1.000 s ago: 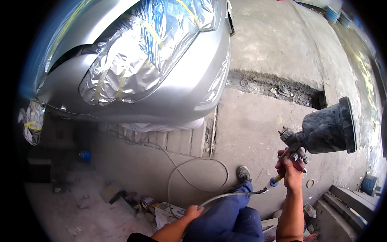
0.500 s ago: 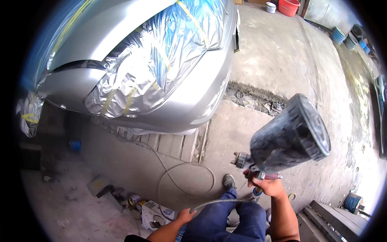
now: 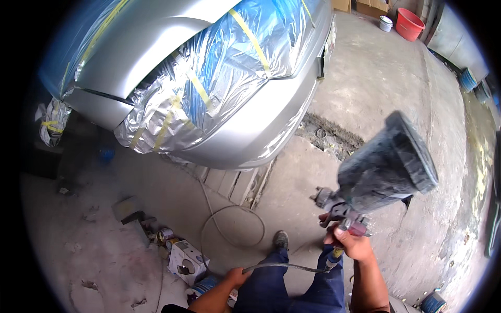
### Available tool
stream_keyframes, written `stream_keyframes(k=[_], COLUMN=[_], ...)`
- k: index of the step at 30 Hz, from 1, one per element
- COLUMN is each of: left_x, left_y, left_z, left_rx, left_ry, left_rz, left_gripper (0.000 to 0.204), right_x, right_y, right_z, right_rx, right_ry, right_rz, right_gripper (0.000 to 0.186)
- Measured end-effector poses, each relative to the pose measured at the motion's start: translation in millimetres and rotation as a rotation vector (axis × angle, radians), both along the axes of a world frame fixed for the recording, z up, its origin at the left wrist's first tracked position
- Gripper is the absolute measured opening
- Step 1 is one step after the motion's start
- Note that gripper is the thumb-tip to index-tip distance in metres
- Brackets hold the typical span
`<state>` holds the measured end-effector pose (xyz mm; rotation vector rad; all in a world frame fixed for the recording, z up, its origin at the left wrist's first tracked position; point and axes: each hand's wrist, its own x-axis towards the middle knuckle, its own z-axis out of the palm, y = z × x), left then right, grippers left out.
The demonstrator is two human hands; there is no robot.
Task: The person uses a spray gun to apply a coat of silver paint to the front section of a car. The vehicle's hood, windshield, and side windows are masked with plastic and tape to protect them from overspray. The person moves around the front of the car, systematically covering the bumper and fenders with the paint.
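Observation:
My right hand (image 3: 353, 243) is wrapped round the grip of a spray gun (image 3: 342, 211). A large dark, paint-smeared cup (image 3: 383, 167) sits on top of the gun, and its nozzle points left toward the car. From the bottom of the grip a grey air hose (image 3: 287, 265) runs across my thighs to my left hand (image 3: 238, 276), which is closed on it. Ahead on the left stands a silver car bumper (image 3: 235, 138). Silver and blue masking film (image 3: 209, 78), held with yellow tape, covers the car's front above it.
The hose loops on the concrete floor (image 3: 302, 182) ahead of my feet. A broken trench (image 3: 329, 133) with rubble crosses the floor. To the left lie a white box (image 3: 187, 261) and cans. A red bucket (image 3: 409, 24) and white pail (image 3: 385, 23) stand far right.
The view has shifted, and the car now sits slightly farther right in it. The spray gun has moved a little, still in my right hand. My left hand keeps the hose.

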<state>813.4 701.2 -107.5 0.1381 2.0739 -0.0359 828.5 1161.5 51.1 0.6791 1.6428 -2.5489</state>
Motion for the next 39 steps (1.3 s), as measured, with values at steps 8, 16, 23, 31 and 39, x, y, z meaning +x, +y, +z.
stream_keyframes(k=[8,16,23,31,39], left_x=[62,103,145,159,159], left_y=[126,194,142,131,137], left_z=[34,8,-9,-20,-62], left_rx=[0.116,0.128,-0.084,-0.073,0.051], left_ry=[0.031,0.143,0.025,-0.035,0.134], left_rz=[0.134,0.325,0.276,0.360,0.364], left_gripper=[0.050,0.049,0.051,0.051,0.052], right_x=[-27,-27,51,19,-20], right_y=[111,183,82,89,145], right_z=[-11,-68,-205,-179,-197], right_rx=[0.086,0.340,0.944,0.326,0.172], right_ry=[-0.057,-0.120,0.058,-0.017,-0.062], right_rz=[0.008,-0.441,0.329,0.190,-0.418], right_gripper=[0.030,0.036,0.024,0.029,0.041])
